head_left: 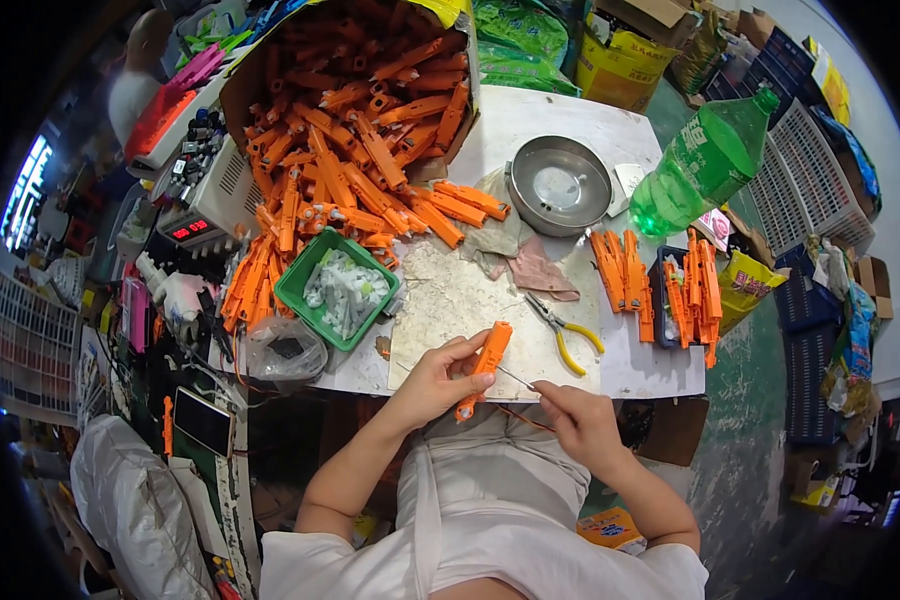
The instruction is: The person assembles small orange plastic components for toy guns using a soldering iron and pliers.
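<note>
My left hand [432,385] is closed around an orange plastic casing [491,352], held tilted at the table's front edge above my lap. A thin metal tool [515,378] is gripped in my right hand [582,425]; its tip points at the casing's side. Whether the tip touches it, I cannot tell, and the tool's exact kind is partly hidden by my fingers. Just beyond my hands lie yellow-handled pliers [574,350] on a worn white board [430,310]. To the left stands a green bin [292,282] with small whitish parts.
A large box [475,75] spills a heap of orange casings [345,150] over the back left. Behind the pliers are a pink cloth [545,272] and a metal bowl [516,185]. More casings [620,265] and a green bottle [705,150] stand at right. A phone [204,422] lies at left.
</note>
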Demonstrator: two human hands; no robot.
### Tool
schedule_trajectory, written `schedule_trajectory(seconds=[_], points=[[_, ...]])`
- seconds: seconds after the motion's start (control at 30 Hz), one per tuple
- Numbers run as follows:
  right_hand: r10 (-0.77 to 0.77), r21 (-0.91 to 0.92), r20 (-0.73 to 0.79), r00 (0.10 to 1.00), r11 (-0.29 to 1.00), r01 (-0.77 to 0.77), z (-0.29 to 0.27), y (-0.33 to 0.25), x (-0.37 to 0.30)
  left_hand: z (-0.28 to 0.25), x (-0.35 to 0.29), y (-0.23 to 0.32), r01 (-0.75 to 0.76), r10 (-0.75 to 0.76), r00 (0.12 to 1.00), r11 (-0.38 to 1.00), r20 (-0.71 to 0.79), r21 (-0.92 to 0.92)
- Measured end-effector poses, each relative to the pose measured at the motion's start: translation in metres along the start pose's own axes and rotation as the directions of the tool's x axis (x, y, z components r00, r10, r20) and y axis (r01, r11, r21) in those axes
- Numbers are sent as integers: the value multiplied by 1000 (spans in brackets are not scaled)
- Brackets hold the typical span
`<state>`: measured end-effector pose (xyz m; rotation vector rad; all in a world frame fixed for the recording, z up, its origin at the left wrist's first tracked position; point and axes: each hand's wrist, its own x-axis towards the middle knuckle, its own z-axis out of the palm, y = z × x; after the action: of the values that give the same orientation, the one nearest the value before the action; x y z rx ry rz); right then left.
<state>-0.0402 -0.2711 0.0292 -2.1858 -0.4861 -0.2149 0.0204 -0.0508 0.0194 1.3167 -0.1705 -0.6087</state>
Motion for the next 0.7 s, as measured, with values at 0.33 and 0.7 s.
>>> schedule_trajectory(seconds=[0.33, 0.7], points=[[219, 132, 29, 975, 966, -221, -7, -19, 9, 2, 4, -3, -75, 55, 991, 982, -119, -176], [323, 157, 323, 890, 909, -387, -15, -20, 14, -2, 4, -3, -98, 72, 991, 967, -117, -234]])
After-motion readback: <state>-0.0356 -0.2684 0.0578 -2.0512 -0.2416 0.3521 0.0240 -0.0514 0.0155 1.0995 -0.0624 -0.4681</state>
